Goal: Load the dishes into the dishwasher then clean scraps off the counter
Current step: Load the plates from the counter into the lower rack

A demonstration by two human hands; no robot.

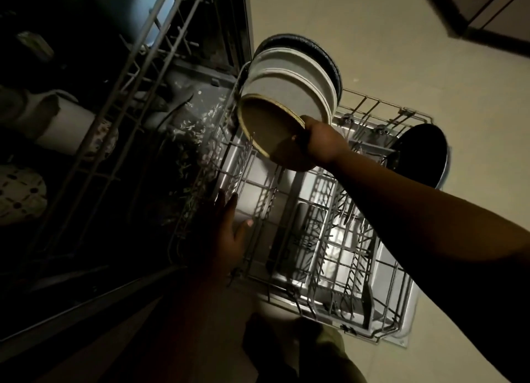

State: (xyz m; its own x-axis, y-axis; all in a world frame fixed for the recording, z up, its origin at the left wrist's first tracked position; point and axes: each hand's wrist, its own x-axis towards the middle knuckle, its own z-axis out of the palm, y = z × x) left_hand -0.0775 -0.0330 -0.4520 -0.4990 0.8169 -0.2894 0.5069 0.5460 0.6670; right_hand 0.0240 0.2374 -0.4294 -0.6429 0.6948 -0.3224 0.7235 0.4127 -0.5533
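Partly shadowed, the plate [269,130] in the right hand [322,143] is hard to read: its lower edge sinks into darkness and the hand covers part of its rim. It is a round, brownish plate with a pale tan rim, standing on edge and tilted, its face turned toward the camera's left and its lower edge down among the tines of the lower rack [301,239]. The right hand's fingers are closed on the plate's rim at its right side, the thumb hidden behind it.

Just behind the plate, at the rack's far corner, stand more plates on edge: two or three white plates [292,87] and a dark plate [315,52] behind them, each largely covered by the one in front, so the count is uncertain. A dark pan [421,153] leans at the rack's far right side, its inside black and featureless.

The left hand [226,233] rests at the rack's near left edge, fingers spread apart and gripping nothing visible; its wrist fades into shadow. The rack sits pulled out over the open door [401,311], which reflects a bright patch.

To the left, the upper rack [137,75] and what it carries are very dim: a white cup [66,121] and a pale blue vessel [152,12] can just be made out, the rest being lost in dark. The floor [387,38] is a plain beige.
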